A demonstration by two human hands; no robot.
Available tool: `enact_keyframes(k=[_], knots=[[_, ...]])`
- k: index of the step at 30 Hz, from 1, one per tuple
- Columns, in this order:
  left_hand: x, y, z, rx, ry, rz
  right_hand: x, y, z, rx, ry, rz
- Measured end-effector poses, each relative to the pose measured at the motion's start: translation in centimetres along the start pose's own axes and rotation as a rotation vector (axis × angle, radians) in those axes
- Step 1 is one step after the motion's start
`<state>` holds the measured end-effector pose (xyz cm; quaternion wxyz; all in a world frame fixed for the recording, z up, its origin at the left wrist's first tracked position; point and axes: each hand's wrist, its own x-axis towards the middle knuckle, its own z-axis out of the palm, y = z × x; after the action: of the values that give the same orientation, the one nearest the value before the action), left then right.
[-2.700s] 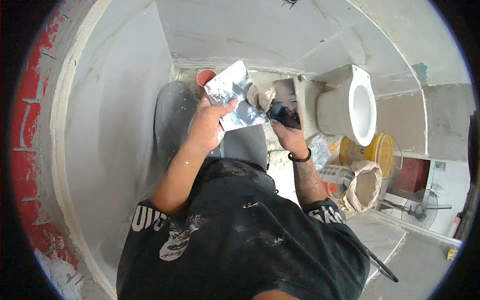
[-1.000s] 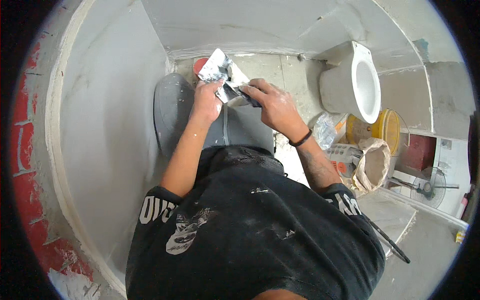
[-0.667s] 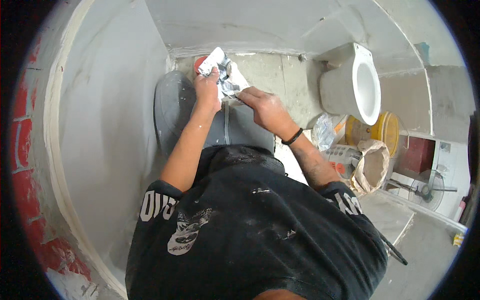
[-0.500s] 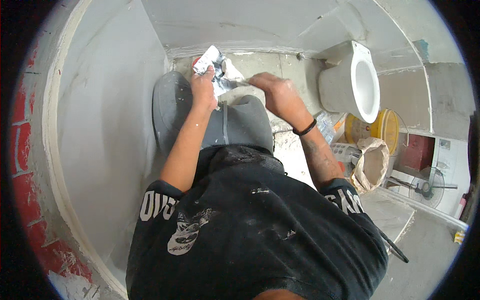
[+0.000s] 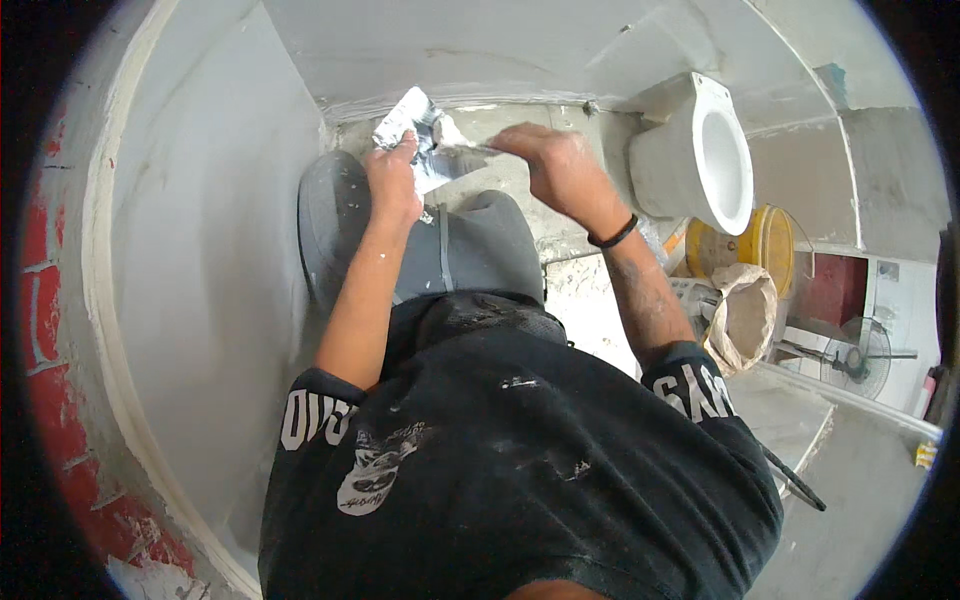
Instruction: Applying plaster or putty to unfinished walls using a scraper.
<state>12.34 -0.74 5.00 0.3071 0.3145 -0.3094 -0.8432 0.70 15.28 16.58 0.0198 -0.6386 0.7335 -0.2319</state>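
Note:
Above my knees, my left hand [image 5: 396, 180] is closed on a flat, shiny metal plate [image 5: 407, 110], with the thumb over its face. White paste [image 5: 450, 132] and dark smears cover parts of the plate. My right hand [image 5: 562, 170], wearing a black wristband, is closed on a thin-handled scraper [image 5: 470, 152]. The scraper points left, and its blade overlaps the paste on the plate. I cannot make out the exact shape of the blade. Pale dust marks my right hand and forearm.
A white toilet bowl [image 5: 722, 170] stands to the right by the wall. Beyond it are a yellow bucket [image 5: 770, 250], an open woven sack [image 5: 745, 320] and a standing fan [image 5: 862, 358]. A grey wall panel [image 5: 200, 250] rises close at my left.
My left hand and the plate have shifted slightly left, and the plate has tilted. The scraper in my right hand has moved a little, and more of its blade shows. A red bit behind the plate is now hidden.

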Motion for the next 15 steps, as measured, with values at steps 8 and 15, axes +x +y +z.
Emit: enact_keyframes(k=[8,15], knots=[[-1.1,1.2,1.5,-0.027,0.009,0.009,-0.8,-2.2,1.3,0.017,-0.112,0.003],[-0.9,1.2,0.5,0.064,-0.012,0.125,1.3,-1.2,-0.8,-0.024,-0.001,-0.037]])
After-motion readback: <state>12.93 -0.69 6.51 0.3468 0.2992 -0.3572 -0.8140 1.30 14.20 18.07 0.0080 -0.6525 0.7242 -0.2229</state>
